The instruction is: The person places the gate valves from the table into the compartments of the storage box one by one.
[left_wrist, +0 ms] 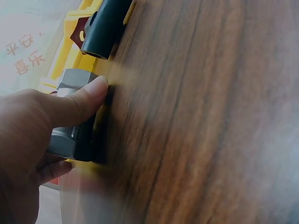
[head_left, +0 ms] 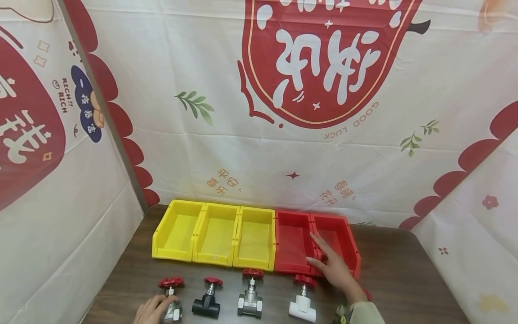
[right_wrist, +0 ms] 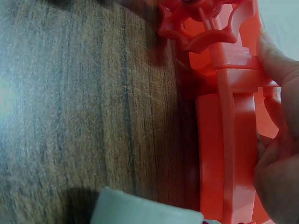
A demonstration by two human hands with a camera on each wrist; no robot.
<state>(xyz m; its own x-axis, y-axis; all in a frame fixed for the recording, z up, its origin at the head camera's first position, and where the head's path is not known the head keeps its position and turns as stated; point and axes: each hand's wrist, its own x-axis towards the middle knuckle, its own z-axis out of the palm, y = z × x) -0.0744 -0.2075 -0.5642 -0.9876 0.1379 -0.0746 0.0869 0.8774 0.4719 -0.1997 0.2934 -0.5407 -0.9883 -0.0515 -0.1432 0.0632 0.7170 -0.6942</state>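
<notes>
My left hand [head_left: 153,309] holds the leftmost valve [head_left: 171,310], a metal one with a red handwheel. In the left wrist view the thumb [left_wrist: 93,91] lies across its grey hexagonal body [left_wrist: 65,147]. My right hand [head_left: 333,267] is over the two red bins, fingers and thumb spread around the walls where the bins meet. In the right wrist view that hand [right_wrist: 280,154] is at the bin's front rim [right_wrist: 226,140], with some fingers hidden inside. Nothing shows in its grasp.
A black valve [head_left: 206,306], a second metal valve [head_left: 250,302] and a white valve [head_left: 302,308] stand in a row on the wooden table [head_left: 404,279]. Another valve [head_left: 341,312] is partly behind the right sleeve. Three yellow bins [head_left: 212,258] adjoin the red bins [head_left: 293,267] before a printed cloth.
</notes>
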